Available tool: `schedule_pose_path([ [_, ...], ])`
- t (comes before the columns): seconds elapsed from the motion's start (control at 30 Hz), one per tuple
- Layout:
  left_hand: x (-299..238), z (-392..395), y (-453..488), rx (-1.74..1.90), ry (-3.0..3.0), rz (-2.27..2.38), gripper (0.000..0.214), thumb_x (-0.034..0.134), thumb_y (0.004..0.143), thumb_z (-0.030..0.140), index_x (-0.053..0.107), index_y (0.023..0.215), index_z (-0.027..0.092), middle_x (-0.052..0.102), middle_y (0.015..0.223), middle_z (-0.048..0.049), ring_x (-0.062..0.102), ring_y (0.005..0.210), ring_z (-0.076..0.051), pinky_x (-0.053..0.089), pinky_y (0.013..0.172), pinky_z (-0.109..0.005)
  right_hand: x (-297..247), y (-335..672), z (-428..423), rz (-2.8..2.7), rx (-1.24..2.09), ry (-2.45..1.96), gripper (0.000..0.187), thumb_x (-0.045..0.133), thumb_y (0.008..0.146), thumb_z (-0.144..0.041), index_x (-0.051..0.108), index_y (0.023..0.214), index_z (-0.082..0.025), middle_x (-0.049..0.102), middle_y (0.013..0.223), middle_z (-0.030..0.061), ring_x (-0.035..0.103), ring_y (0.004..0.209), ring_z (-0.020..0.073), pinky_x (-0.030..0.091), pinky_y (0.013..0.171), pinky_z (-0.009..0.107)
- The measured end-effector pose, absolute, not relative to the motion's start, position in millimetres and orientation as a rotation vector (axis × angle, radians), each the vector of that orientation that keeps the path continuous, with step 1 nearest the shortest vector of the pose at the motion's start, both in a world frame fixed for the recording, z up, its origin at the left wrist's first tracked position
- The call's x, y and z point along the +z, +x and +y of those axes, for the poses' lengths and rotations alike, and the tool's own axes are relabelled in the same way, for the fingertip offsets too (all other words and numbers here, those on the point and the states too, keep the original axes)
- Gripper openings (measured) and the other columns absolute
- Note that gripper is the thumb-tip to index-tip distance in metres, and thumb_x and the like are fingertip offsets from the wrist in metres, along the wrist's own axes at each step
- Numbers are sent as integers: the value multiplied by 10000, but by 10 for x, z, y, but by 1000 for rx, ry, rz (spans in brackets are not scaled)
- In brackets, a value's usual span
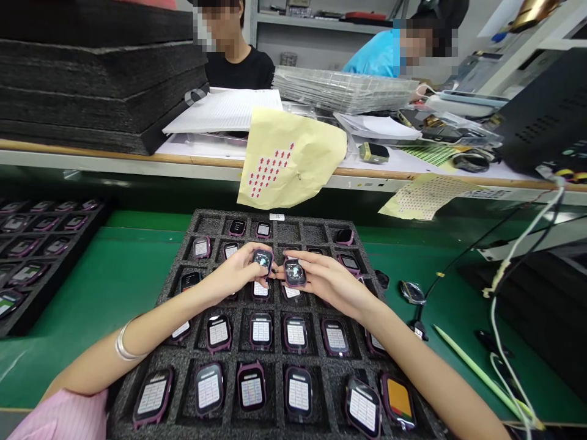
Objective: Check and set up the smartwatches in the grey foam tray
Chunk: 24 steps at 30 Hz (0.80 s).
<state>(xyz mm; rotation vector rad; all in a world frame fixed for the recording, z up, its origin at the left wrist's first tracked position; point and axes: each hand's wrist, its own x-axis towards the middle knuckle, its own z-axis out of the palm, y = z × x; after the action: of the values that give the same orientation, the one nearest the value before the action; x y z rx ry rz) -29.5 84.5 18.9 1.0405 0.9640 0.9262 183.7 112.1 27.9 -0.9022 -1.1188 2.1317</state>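
Observation:
My left hand (236, 272) grips a purple smartwatch body (263, 260) with a lit screen. A second purple watch body (294, 272), also lit, sits in the closed fingers of my right hand (328, 278). Both hands meet above the middle of a black foam tray (275, 342). The tray's pockets hold several purple watch bodies (261, 330) showing white table screens. One watch at the front right (398, 400) shows an orange screen.
A second foam tray (32, 256) of watches lies at left on the green belt (119, 275). A yellow sheet (288, 159) with red arrow stickers hangs from the shelf. Cables (509, 269) and a green stylus (477, 370) lie at right. Two people sit behind the shelf.

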Motion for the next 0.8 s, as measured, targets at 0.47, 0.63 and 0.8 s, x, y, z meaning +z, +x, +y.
schedule_pose_path([
  [0.47, 182, 851, -298, 953, 968, 866, 404, 529, 693, 101, 546, 1091, 170, 651, 921, -32, 651, 880, -182, 570, 760, -346, 285, 1820, 1075, -1167, 2002, -873, 388, 679, 792, -200, 634, 1177, -185, 690, 1125, 112, 608, 1120, 292, 539, 895, 463],
  [0.63, 166, 852, -292, 957, 971, 859, 407, 530, 685, 93, 547, 1086, 162, 655, 925, -38, 654, 879, -189, 575, 752, -347, 277, 1835, 1070, -1239, 1963, -870, 403, 658, 799, -176, 627, 1200, -210, 687, 1141, 89, 628, 1092, 268, 554, 877, 409],
  [0.8, 190, 848, -295, 951, 982, 856, 398, 550, 691, 91, 539, 1083, 160, 652, 913, -33, 657, 853, -178, 577, 743, -340, 275, 1846, 1058, -1298, 1915, -907, 411, 661, 816, -201, 612, 1224, -219, 681, 1156, 86, 630, 1092, 261, 548, 875, 386],
])
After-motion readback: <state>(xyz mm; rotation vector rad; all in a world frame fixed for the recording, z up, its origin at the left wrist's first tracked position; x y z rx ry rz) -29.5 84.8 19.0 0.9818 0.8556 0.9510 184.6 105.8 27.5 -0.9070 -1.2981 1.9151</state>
